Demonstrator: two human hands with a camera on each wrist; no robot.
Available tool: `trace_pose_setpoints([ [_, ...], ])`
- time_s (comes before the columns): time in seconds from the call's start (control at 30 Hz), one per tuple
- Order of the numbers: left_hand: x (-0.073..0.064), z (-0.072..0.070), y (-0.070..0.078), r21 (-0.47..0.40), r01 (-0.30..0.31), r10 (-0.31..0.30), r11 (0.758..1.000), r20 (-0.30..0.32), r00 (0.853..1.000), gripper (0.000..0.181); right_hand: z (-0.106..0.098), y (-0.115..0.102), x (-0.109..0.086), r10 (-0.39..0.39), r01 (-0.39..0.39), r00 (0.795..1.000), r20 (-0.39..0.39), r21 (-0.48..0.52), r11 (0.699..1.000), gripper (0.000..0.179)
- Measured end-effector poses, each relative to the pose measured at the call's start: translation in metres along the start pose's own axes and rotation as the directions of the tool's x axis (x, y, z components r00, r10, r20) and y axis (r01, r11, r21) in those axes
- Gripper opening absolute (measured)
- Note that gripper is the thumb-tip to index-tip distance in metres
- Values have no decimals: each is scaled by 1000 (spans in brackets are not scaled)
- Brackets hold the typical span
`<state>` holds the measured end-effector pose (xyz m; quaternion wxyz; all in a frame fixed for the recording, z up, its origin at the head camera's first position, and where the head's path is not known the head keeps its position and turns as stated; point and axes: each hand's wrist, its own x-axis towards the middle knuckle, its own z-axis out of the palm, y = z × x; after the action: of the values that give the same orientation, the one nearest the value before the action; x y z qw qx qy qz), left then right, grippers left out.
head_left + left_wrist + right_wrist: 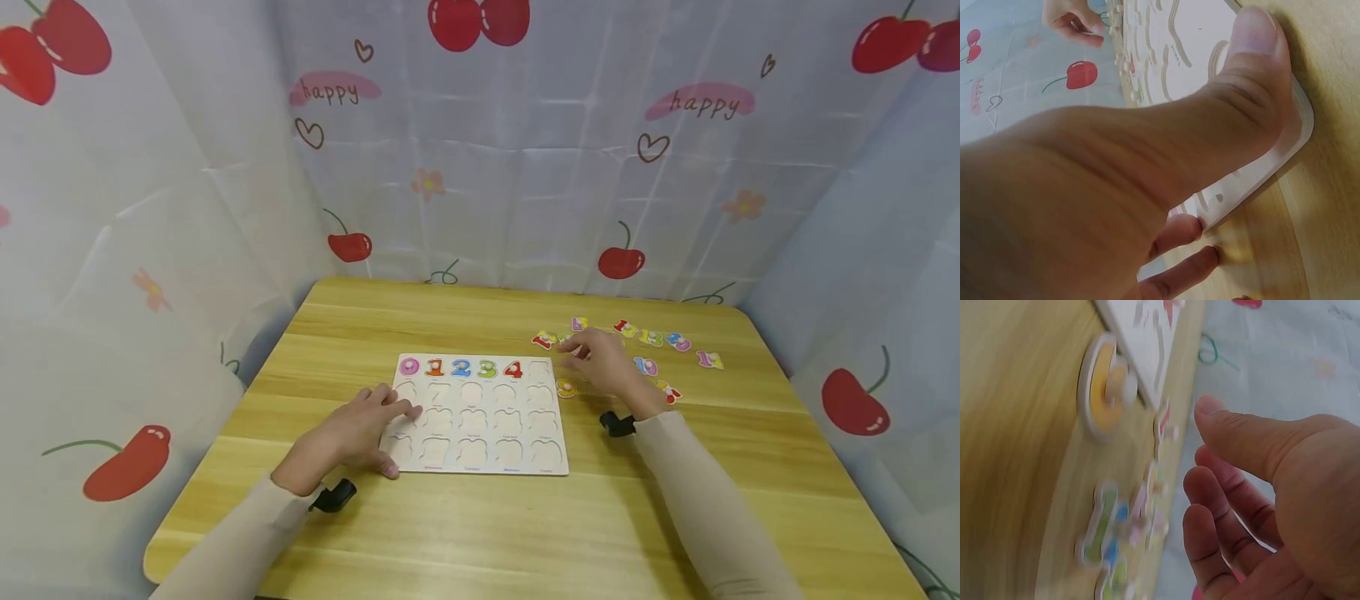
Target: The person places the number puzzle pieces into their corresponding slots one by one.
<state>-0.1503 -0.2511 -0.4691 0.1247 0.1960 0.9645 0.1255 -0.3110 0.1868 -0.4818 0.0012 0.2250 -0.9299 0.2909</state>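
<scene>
A white wooden puzzle board lies on the table, its top row filled with coloured number pieces 0 to 4, such as the red 4. My left hand rests over the board's left side; in the left wrist view its thumb lies across a corner. Bent but apart, the fingers of my right hand hover above loose pieces just past the board's right edge. Between its thumb and fingers no piece shows. Nearest below is an orange-yellow piece with a round knob, beside the board.
Several loose knobbed pieces lie right of the board, among them a red one, a blue and purple one and a pink and yellow one. A cherry-printed curtain surrounds the wooden table.
</scene>
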Motion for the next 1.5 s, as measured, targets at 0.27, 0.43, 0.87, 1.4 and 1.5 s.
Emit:
trace_pose_setpoints([
  [0.27,1,0,4,-28,35,-34,999,33,999,97,-28,48,-30,15,-14,1000,-9,16,1000,23],
  [0.43,0,1,4,-19,39,-38,999,37,999,98,-42,66,-47,10,-11,1000,17,43,999,27],
  [0.87,0,1,1,-16,21,-20,1000,25,999,98,-53,84,-52,-21,15,995,94,67,998,18],
  [1.4,0,-2,2,-11,33,-32,999,34,999,97,-47,84,-50,-4,4,995,103,-2,1000,14],
  [1.5,0,-2,3,-11,35,-35,999,35,999,97,-48,84,-50,-6,7,994,113,-6,1000,14],
])
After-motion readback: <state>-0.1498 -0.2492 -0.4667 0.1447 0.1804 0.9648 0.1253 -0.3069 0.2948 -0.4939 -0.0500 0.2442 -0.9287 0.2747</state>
